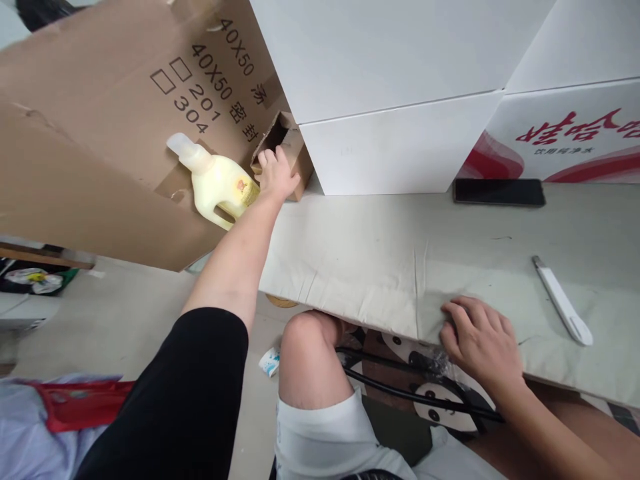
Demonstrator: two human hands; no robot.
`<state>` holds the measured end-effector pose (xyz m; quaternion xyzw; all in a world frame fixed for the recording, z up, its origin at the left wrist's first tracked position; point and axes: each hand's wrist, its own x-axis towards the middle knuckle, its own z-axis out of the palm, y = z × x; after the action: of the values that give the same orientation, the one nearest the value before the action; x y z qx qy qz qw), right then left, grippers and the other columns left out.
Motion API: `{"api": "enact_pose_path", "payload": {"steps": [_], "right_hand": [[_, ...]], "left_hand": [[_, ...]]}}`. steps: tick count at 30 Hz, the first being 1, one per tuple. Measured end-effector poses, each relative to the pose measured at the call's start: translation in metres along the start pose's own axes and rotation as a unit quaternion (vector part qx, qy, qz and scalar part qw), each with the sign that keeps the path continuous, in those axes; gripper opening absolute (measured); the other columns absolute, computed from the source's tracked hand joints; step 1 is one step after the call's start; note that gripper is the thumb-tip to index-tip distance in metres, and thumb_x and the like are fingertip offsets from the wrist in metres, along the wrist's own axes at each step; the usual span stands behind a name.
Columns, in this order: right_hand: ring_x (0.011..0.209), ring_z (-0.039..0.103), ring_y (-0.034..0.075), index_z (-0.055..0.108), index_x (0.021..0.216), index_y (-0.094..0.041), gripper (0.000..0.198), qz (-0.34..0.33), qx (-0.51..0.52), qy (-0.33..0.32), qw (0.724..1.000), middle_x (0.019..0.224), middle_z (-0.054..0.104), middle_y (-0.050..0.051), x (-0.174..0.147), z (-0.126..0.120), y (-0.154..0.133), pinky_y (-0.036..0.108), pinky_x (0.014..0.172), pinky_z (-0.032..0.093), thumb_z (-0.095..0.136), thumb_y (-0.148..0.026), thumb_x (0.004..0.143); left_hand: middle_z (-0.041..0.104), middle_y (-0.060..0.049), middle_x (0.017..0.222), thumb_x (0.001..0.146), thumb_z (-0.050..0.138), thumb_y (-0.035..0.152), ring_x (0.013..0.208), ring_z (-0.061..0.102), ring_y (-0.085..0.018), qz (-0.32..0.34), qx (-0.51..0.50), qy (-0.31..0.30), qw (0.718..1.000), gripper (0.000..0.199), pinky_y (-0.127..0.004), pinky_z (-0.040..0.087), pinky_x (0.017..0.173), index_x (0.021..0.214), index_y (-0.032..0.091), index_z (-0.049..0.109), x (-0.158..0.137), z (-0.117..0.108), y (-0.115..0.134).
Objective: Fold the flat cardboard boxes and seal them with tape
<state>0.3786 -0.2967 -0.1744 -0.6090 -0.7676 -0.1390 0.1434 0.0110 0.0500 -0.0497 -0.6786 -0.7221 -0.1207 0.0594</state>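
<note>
My left hand [277, 175] reached to the small cardboard box [302, 164], a narrow, open-topped thing with a rough-cut rim; my fingers lay bent and slightly apart over its near edge, though I couldn't tell whether they pinched it. Just left of that box leaned a smooth, pale-yellow plastic bottle [216, 181] with a looped handle and cloudy cap, a big, creased brown carton [110, 133] behind it. Right of the box rose a flat-faced white carton [395, 150]. Well to the box's right, nearer me, my right hand [483, 339] rested on wrinkled cloth [350, 247], fingers loosely curled, thumb apart.
</note>
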Motion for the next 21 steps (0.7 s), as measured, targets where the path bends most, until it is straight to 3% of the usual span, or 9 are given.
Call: {"api": "enact_pose_path", "payload": {"steps": [6,9,11,16,21], "right_hand": [[0.102,0.064,0.027,0.064,0.107,-0.019,0.017,0.0,-0.001,0.005,1.0,0.111,0.069,0.009,0.0,0.0,-0.001,0.039,0.087,0.045,0.054,-0.022,0.094],[0.102,0.064,0.027,0.065,0.107,-0.019,0.017,0.002,0.0,0.008,1.0,0.111,0.069,0.008,-0.001,0.002,-0.001,0.04,0.087,0.045,0.053,-0.022,0.094],[0.102,0.064,0.027,0.065,0.107,-0.019,0.017,0.002,0.004,0.005,1.0,0.111,0.069,0.008,-0.002,0.003,0.0,0.04,0.087,0.045,0.053,-0.023,0.095],[0.103,0.064,0.027,0.065,0.108,-0.02,0.018,0.005,0.007,0.001,1.0,0.112,0.069,0.008,-0.004,0.004,0.0,0.04,0.085,0.045,0.053,-0.025,0.095],[0.101,0.064,0.027,0.065,0.108,-0.02,0.018,0.005,0.013,0.004,1.0,0.112,0.069,0.008,-0.005,0.004,0.0,0.04,0.086,0.045,0.053,-0.024,0.095]], "left_hand": [[0.042,-0.026,0.152,0.081,0.068,0.061,0.15,0.023,-0.046,-0.021,-0.111,0.11,0.987,0.099,-0.071,0.024,0.119,0.157,0.008,0.032,0.001,-0.013,0.006],[0.04,-0.024,0.154,0.077,0.053,0.087,0.154,0.01,-0.043,-0.029,-0.168,0.151,0.974,0.116,-0.071,0.014,0.119,0.155,0.003,0.033,0.002,-0.03,0.012],[0.038,-0.022,0.155,0.077,0.045,0.094,0.155,0.008,-0.041,-0.028,-0.18,0.179,0.967,0.122,-0.07,0.011,0.12,0.155,0.002,0.032,0.001,-0.043,0.016],[0.041,-0.02,0.151,0.083,0.056,0.085,0.155,0.02,-0.037,-0.028,-0.164,0.231,0.959,0.114,-0.066,0.018,0.123,0.159,0.006,0.025,-0.014,-0.072,0.014],[0.05,-0.017,0.143,0.079,0.079,0.053,0.152,0.031,-0.043,0.013,-0.189,0.291,0.938,0.091,-0.069,0.022,0.125,0.153,0.024,0.035,-0.07,-0.09,-0.017]]}}
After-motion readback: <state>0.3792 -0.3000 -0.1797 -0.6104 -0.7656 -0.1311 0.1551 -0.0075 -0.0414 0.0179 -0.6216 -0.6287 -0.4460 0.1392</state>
